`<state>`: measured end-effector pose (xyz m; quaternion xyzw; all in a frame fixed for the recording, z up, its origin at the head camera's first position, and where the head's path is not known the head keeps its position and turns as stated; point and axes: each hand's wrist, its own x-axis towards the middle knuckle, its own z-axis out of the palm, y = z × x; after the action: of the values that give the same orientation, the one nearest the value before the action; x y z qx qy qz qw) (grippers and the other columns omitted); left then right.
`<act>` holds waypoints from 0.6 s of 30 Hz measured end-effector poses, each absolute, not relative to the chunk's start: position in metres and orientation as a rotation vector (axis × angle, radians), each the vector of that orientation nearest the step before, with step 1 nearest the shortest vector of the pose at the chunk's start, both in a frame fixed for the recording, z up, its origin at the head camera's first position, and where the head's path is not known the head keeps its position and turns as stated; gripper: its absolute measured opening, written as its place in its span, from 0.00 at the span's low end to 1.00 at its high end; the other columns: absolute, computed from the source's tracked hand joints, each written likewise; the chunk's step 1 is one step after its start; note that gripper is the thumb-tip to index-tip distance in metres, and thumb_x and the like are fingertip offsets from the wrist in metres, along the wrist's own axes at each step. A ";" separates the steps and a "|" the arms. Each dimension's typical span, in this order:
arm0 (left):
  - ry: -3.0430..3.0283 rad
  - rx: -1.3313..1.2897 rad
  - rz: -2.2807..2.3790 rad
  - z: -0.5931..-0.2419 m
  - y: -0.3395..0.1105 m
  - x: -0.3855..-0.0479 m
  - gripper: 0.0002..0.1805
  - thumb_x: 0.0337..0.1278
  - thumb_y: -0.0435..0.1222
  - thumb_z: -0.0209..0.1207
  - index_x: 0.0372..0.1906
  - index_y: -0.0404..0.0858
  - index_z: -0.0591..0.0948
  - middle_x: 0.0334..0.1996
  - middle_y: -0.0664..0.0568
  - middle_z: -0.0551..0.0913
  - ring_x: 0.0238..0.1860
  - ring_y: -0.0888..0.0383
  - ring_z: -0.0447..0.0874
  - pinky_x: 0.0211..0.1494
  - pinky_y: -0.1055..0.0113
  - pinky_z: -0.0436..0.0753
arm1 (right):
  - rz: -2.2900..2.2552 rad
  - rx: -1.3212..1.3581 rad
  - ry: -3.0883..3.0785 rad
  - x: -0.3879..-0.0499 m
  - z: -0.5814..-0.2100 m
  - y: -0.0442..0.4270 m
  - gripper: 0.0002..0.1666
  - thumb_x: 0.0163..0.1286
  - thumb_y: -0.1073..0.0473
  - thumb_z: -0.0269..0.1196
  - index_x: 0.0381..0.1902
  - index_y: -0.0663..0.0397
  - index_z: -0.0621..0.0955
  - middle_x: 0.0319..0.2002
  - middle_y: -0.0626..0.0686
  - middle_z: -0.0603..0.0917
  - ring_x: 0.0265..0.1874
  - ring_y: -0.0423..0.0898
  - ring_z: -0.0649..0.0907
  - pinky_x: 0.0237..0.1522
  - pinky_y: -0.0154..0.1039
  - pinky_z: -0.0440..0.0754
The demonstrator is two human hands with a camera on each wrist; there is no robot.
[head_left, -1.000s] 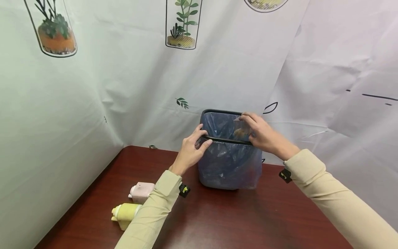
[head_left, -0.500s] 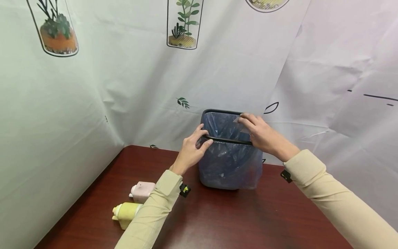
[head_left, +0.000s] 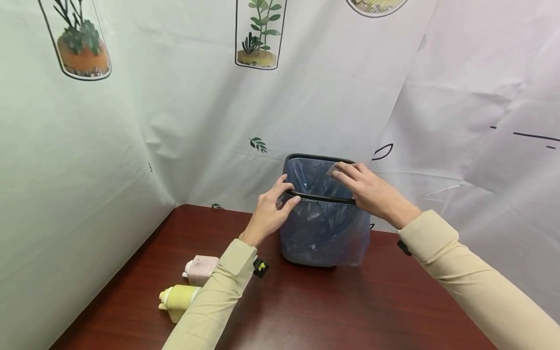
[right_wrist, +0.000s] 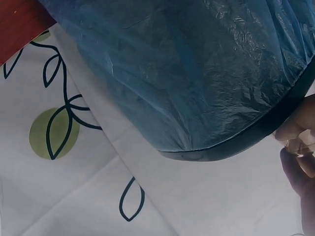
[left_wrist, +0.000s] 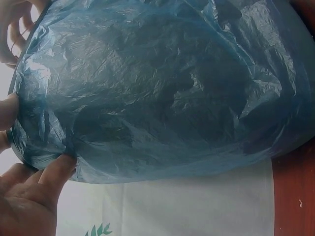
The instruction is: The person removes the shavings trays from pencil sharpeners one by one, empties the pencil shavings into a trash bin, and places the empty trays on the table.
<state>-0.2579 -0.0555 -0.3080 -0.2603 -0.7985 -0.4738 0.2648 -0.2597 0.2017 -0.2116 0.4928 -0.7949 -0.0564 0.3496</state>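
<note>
Liner (head_left: 323,228) already covers the bin (head_left: 302,259) below both hands, the left hand (head_left: 268,210) pinching its black rim (head_left: 325,198), while the clear object (right_wrist: 298,147) pinched by the right hand (head_left: 372,190) over the opening (head_left: 310,177) is not yet released.
</note>
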 end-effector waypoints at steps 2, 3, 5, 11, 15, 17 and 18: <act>-2.156 -0.705 -1.280 -0.308 -0.055 -0.258 0.19 0.60 0.50 0.55 0.52 0.47 0.76 0.67 0.56 0.61 0.59 0.56 0.72 0.52 0.67 0.77 | -0.151 1.273 -2.064 -0.260 -0.212 0.202 0.39 0.42 0.86 0.55 0.56 0.62 0.73 0.56 0.61 0.71 0.42 0.58 0.73 0.40 0.47 0.76; -2.157 -0.705 -1.281 -0.309 -0.055 -0.258 0.19 0.60 0.50 0.54 0.52 0.47 0.76 0.68 0.56 0.61 0.59 0.57 0.72 0.52 0.67 0.77 | -0.151 1.270 -2.065 -0.260 -0.212 0.202 0.39 0.43 0.86 0.56 0.56 0.62 0.73 0.56 0.61 0.71 0.42 0.58 0.73 0.40 0.47 0.76; -2.158 -0.707 -1.282 -0.309 -0.055 -0.259 0.19 0.60 0.50 0.54 0.52 0.47 0.75 0.68 0.56 0.60 0.59 0.57 0.72 0.52 0.67 0.77 | -0.146 1.269 -2.062 -0.261 -0.212 0.202 0.39 0.42 0.86 0.56 0.56 0.62 0.73 0.56 0.61 0.71 0.41 0.58 0.73 0.39 0.48 0.76; -2.166 -0.702 -1.271 -0.309 -0.055 -0.259 0.18 0.60 0.50 0.55 0.51 0.47 0.76 0.68 0.56 0.61 0.59 0.56 0.71 0.51 0.67 0.78 | -0.135 1.262 -2.062 -0.261 -0.212 0.204 0.38 0.43 0.86 0.56 0.56 0.61 0.73 0.55 0.61 0.72 0.40 0.57 0.73 0.37 0.46 0.76; -2.172 -0.696 -1.270 -0.308 -0.055 -0.258 0.18 0.60 0.50 0.55 0.51 0.47 0.76 0.68 0.55 0.61 0.59 0.56 0.71 0.52 0.67 0.77 | -0.135 1.259 -2.066 -0.261 -0.212 0.204 0.39 0.43 0.86 0.56 0.56 0.61 0.73 0.56 0.61 0.72 0.40 0.57 0.73 0.38 0.46 0.76; -2.172 -0.697 -1.268 -0.308 -0.055 -0.258 0.18 0.60 0.50 0.55 0.52 0.47 0.76 0.68 0.54 0.61 0.59 0.56 0.72 0.52 0.67 0.77 | -0.136 1.261 -2.066 -0.261 -0.212 0.204 0.40 0.42 0.86 0.57 0.56 0.61 0.73 0.56 0.61 0.72 0.40 0.57 0.73 0.38 0.46 0.76; -2.170 -0.699 -1.270 -0.307 -0.055 -0.258 0.18 0.60 0.49 0.55 0.52 0.47 0.76 0.68 0.54 0.61 0.59 0.56 0.72 0.52 0.67 0.77 | -0.135 1.264 -2.068 -0.261 -0.212 0.204 0.40 0.42 0.86 0.56 0.56 0.61 0.73 0.56 0.61 0.72 0.40 0.57 0.73 0.38 0.46 0.76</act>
<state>-0.2584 -0.0550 -0.3074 -0.2583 -0.8023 -0.4694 0.2630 -0.2611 0.2039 -0.2117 0.4879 -0.7981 -0.0519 0.3497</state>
